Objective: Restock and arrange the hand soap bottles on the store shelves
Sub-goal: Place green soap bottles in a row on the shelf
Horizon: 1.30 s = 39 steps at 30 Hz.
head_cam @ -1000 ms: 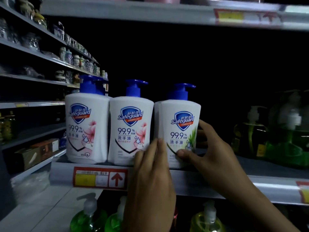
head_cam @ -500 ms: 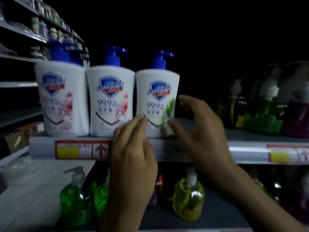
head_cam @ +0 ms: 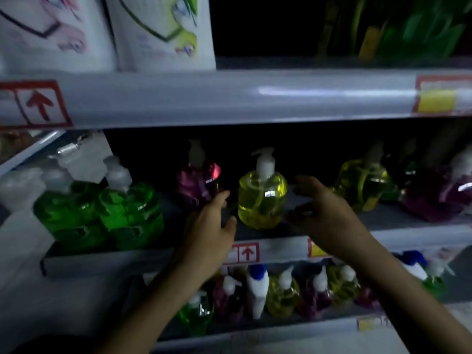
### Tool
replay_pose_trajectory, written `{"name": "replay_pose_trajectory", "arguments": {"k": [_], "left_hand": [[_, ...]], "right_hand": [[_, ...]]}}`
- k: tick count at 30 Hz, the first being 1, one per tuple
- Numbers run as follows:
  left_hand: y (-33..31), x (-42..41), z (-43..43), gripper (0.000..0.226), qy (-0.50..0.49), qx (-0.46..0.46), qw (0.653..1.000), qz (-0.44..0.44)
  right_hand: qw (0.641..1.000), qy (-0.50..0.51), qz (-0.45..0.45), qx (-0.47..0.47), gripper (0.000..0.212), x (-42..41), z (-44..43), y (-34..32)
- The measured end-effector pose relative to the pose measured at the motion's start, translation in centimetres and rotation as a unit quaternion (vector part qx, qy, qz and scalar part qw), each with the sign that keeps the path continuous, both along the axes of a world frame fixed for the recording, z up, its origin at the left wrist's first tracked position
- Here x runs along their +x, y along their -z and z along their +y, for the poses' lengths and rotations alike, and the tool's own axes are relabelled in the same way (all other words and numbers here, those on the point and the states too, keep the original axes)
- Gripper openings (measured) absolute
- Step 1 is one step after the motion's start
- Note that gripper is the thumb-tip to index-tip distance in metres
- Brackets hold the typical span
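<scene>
Left hand, right hand flank yellow bottle; below — red arrow tag

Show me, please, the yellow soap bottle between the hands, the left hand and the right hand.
yellow soap bottle (head_cam: pixel 261 200): head view, on its yellow body.
left hand (head_cam: pixel 210 222): head view, back of hand.
right hand (head_cam: pixel 324 208): head view, back of hand.

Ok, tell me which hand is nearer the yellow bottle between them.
Left, narrowly. The left hand is just left of the yellow bottle, thumb almost at its side; the right hand is to its right with a slightly wider gap. Neither touches it.
</scene>
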<state>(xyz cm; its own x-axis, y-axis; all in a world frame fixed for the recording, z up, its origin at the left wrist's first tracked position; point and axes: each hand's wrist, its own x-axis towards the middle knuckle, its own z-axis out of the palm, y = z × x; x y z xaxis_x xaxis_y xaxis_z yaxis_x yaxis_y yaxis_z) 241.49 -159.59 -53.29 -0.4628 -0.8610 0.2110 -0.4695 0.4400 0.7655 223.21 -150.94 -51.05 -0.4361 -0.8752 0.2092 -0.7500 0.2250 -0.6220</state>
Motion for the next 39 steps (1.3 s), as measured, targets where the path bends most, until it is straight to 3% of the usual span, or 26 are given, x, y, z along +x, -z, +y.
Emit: {"name": "replay_pose_trajectory", "arguments": {"k": [3, 6, 13, 15, 18, 21, 26, 31, 33, 34, 36, 37, 39], "left_hand": [[-0.1, -2.0, 0.3, 0.046, 0.033, 0.065, 0.997, 0.030], [-0.4, -3.1, 0.3, 0.038, 0.052, 0.052, 0.997, 0.038], [0.2, -5.0, 1.0, 0.047, 0.100, 0.047, 0.992, 0.056], [0.5, -4.6, 1.4, 0.043, 0.076, 0.001, 0.995, 0.062], [0.1, -2.9, 1.8, 0.033, 0.045, -0.135, 0.989, 0.046], [-0.5, -0.8, 1.6, 0.024, 0.015, -0.201, 0.976, 0.083], [-0.5, 3.3, 1.0, 0.022, -0.038, -0.253, 0.959, 0.123], [-2.8, 8.7, -1.7, 0.018, -0.197, -0.366, 0.899, 0.139], [-2.5, 10.4, -1.5, 0.014, -0.205, -0.393, 0.888, 0.124], [-1.4, 10.8, -0.7, 0.012, -0.161, -0.407, 0.895, 0.090], [2.2, 11.0, 1.3, 0.013, -0.023, -0.390, 0.920, -0.032], [4.1, 10.9, 2.1, 0.011, 0.036, -0.340, 0.932, -0.115], [7.5, 11.1, 2.3, 0.007, 0.056, -0.168, 0.946, -0.272]], "right_hand": [[0.999, -0.029, -0.018, -0.009, 0.071, -0.1, -1.0, 1.1], [0.999, -0.010, -0.012, -0.045, 0.064, -0.3, -1.3, 1.3], [0.997, 0.047, 0.046, -0.041, 0.058, -1.2, 0.4, 1.5], [0.994, 0.072, 0.078, -0.038, 0.056, -1.0, 1.2, 1.6], [0.984, 0.085, 0.129, -0.085, 0.038, 0.2, 2.6, 1.0], [0.987, 0.041, 0.114, -0.105, 0.018, 2.2, 2.7, -0.1], [0.993, -0.028, 0.078, -0.085, 0.021, 5.5, 0.1, -0.4], [0.989, -0.137, 0.052, -0.027, 0.019, 9.0, -2.6, -0.2], [0.971, -0.228, 0.029, 0.062, 0.017, 10.3, -3.0, 0.7], [0.950, -0.280, 0.008, 0.141, 0.016, 10.8, -3.0, 1.3], [0.871, -0.363, -0.003, 0.332, 0.019, 11.8, -2.8, 3.3], [0.826, -0.389, 0.051, 0.404, 0.024, 12.1, -2.8, 4.7], [0.772, -0.384, 0.189, 0.470, 0.036, 12.5, -3.1, 7.7]]}}
